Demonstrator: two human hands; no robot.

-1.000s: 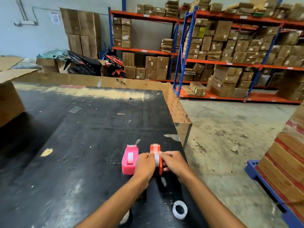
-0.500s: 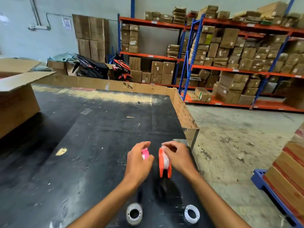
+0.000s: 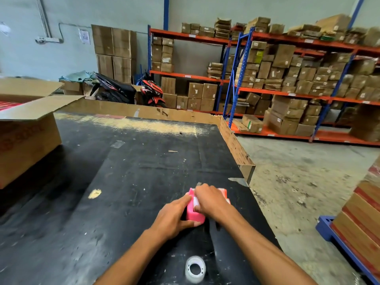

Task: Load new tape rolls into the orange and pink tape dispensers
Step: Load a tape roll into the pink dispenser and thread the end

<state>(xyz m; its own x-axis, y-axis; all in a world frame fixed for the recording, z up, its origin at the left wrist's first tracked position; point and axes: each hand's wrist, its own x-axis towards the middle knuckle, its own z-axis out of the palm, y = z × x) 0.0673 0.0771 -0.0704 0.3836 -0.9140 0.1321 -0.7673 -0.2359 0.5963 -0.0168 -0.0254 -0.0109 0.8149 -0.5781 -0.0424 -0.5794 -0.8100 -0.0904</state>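
Both hands on the pink dispenser (image 3: 195, 212) near the table's (image 3: 144, 165) right edge. Left hand (image 3: 174, 218) clamped round its left side, thumb hooked under the near end, fingers (image 3: 185, 200) pressed to the wall. Right hand (image 3: 211, 202) laid over the top, fingertips (image 3: 198, 208) bent down onto a white patch there, likely tape or the roll; whether pinching or only pressing, cannot tell, since the knuckles hide it. Just past the right hand's knuckles, only a sliver of the orange dispenser (image 3: 224, 192) showing; whether loaded, impossible to say. Back toward the wrists, between the forearms, one white roll (image 3: 195, 269) lying flat and apart from everything, blurred, so new or spent not clear. Judged as the seating or threading step on the pink one. Risks from here: a roll pushed in crooked and jamming on the hub; tape end doubling back and sticking to the fingertips rather than running to the cutter; a fingertip dragged across the serrated blade if pressed too far forward; too hard a squeeze from the left, and thin plastic walls flexing so the hub pops out. Orange one hard beside the right hand, close to the table edge, so a careless sweep of that wrist could well knock it off onto the floor. Loose roll near the forearms likewise easy to nudge away.
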